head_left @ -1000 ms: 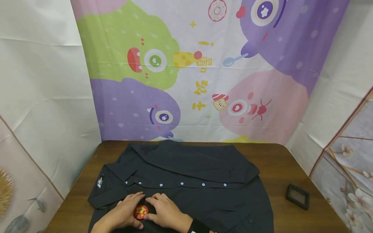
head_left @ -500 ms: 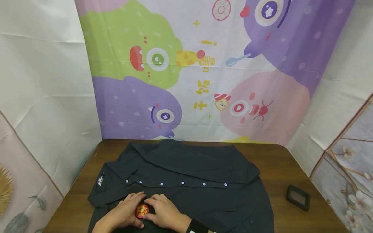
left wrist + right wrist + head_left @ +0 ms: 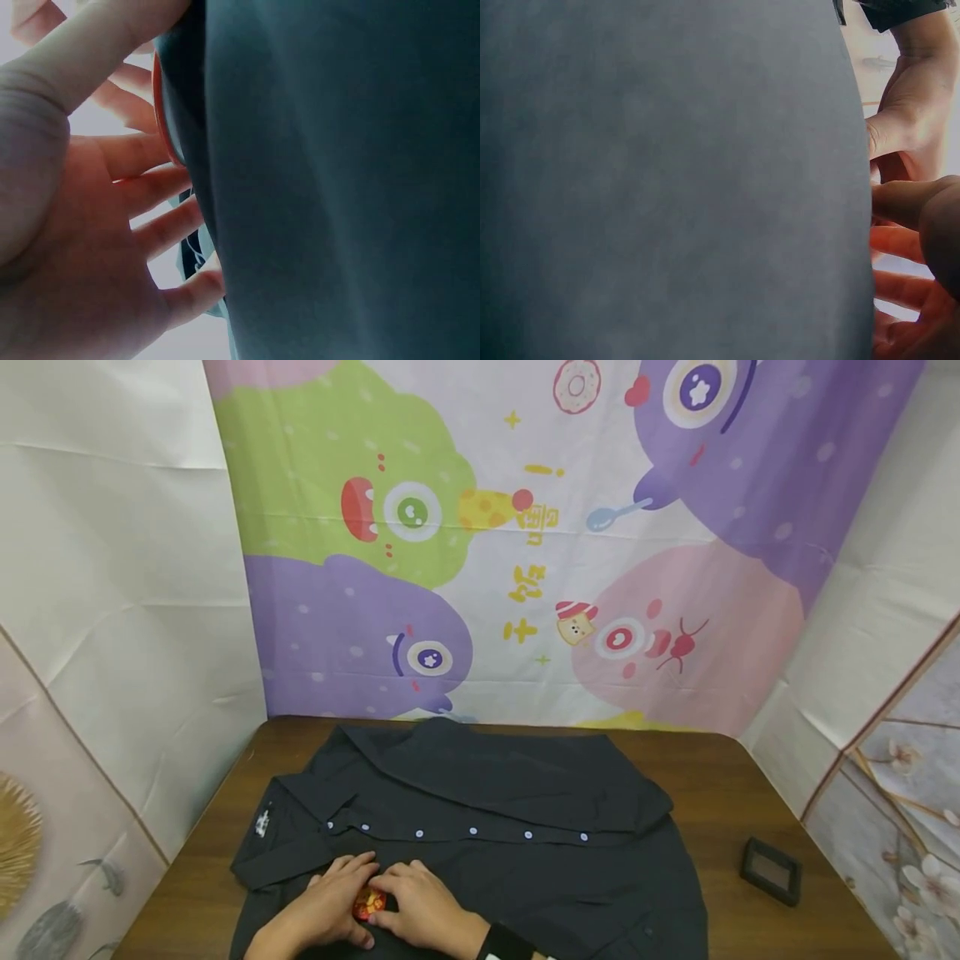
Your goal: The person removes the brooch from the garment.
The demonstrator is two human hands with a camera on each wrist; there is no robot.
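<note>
A black button-up shirt [image 3: 525, 877] lies spread on the table, its row of pale buttons crossing the middle. A small round red badge [image 3: 368, 906] with a gold pattern sits on the cloth; its rim also shows edge-on in the left wrist view. My left hand [image 3: 330, 906] rests on the shirt at the badge's left, fingers fairly straight and thumb spread below. From the right, my right hand [image 3: 427, 906] holds the badge between index finger and thumb, covering its upper right part. Shirt cloth fills most of the right wrist view.
The wooden table [image 3: 720, 918] reaches back to a cartoon-printed curtain [image 3: 517, 685]. A small dark rectangular frame [image 3: 771, 871] lies at the right. Pale sheets [image 3: 142, 627] hang at both sides.
The right index finger has shifted left over the badge, hiding more of its top. Both hands otherwise stay in place, and the head view has drifted slightly.
</note>
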